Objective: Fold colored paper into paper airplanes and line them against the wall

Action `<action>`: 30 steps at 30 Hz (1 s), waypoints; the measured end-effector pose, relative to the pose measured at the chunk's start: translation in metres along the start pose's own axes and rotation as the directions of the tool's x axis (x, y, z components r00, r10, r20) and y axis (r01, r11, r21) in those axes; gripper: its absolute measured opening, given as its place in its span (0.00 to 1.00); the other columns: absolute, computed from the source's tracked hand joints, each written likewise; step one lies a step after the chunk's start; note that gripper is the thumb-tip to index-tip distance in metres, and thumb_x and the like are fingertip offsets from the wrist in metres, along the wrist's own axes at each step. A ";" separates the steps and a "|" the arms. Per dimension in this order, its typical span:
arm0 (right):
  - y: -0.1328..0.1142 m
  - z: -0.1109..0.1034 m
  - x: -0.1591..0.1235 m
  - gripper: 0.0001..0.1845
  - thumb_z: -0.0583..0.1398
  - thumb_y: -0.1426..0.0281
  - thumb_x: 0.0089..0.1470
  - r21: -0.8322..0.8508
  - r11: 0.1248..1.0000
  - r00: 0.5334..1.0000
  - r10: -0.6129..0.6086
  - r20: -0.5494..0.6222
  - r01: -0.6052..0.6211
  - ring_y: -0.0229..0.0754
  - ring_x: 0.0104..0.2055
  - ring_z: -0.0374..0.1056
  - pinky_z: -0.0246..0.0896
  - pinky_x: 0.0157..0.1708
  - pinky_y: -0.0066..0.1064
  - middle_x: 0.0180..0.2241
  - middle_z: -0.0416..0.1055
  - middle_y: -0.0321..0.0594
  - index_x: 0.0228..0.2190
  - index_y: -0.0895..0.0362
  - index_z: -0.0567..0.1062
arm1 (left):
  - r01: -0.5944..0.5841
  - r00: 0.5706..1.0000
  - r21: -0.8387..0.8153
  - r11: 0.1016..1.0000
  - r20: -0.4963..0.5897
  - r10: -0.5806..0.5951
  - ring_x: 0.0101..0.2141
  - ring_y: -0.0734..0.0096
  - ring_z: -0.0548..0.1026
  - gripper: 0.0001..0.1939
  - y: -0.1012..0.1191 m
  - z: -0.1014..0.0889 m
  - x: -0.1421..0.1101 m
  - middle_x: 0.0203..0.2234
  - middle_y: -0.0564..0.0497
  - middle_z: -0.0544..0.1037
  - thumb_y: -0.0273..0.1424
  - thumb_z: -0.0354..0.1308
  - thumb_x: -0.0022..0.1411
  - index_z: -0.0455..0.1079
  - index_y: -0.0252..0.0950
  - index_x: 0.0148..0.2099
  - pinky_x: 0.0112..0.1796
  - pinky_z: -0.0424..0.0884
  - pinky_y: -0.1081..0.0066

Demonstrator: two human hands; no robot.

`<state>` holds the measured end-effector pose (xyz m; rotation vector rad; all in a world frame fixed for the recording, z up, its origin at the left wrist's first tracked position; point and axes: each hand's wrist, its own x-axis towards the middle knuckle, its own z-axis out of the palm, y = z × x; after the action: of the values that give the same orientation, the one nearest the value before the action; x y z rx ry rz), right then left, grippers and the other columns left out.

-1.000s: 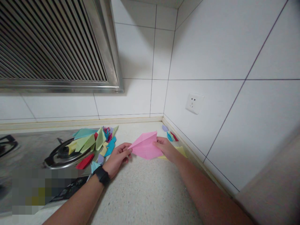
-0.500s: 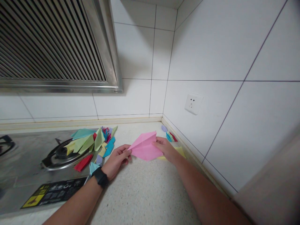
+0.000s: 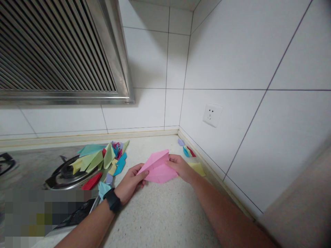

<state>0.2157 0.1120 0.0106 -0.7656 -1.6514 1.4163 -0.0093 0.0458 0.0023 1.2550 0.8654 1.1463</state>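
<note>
A pink folded paper plane is held between my two hands above the speckled counter. My left hand, with a black watch on its wrist, pinches the plane's narrow left end, thumb on top. At the wider right end, my right hand grips the paper near its upper edge. A crease runs along the plane and its two sides are spread. To the left lie folded papers in several colours, among them a light green paper plane and a red folded paper.
A gas stove with a round burner stands at the left, partly under the folded papers. Yellow paper and small coloured pieces lie along the right wall. A range hood hangs above the stove; a socket is on the wall.
The pink paper plane has moved slightly down and left with both hands. My left thumb now lies further over its narrow end.
</note>
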 end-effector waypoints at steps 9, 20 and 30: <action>-0.001 -0.001 0.001 0.15 0.63 0.59 0.49 0.003 1.000 1.000 -0.001 -0.019 0.001 0.35 0.26 0.61 0.51 0.25 0.26 0.27 0.69 0.36 0.31 0.59 0.73 | -0.048 0.999 0.084 0.995 0.018 0.046 0.18 0.83 0.58 0.14 -0.005 -0.002 0.002 0.22 0.56 0.64 0.40 0.58 0.61 0.70 0.32 0.40 0.19 0.52 0.80; -0.004 -0.001 0.001 0.13 0.62 0.61 0.50 -0.009 1.000 1.000 -0.006 0.003 0.006 0.34 0.26 0.60 0.51 0.26 0.25 0.27 0.68 0.34 0.30 0.59 0.72 | -0.046 0.999 0.129 0.991 0.002 0.046 0.18 0.84 0.58 0.14 -0.003 -0.003 0.002 0.20 0.57 0.62 0.40 0.57 0.61 0.69 0.33 0.40 0.19 0.49 0.80; -0.015 -0.007 0.000 0.10 0.63 0.64 0.49 -0.021 0.997 0.997 -0.073 -0.022 0.072 0.35 0.28 0.63 0.54 0.30 0.26 0.27 0.71 0.34 0.30 0.58 0.73 | -0.028 1.000 0.085 0.996 -0.011 0.029 0.20 0.82 0.61 0.14 -0.002 -0.002 0.002 0.22 0.56 0.63 0.40 0.59 0.60 0.69 0.33 0.41 0.20 0.55 0.81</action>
<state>0.2225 0.1126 0.0252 -0.7240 -1.6617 1.3371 -0.0103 0.0483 0.0004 1.3347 0.9155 1.1508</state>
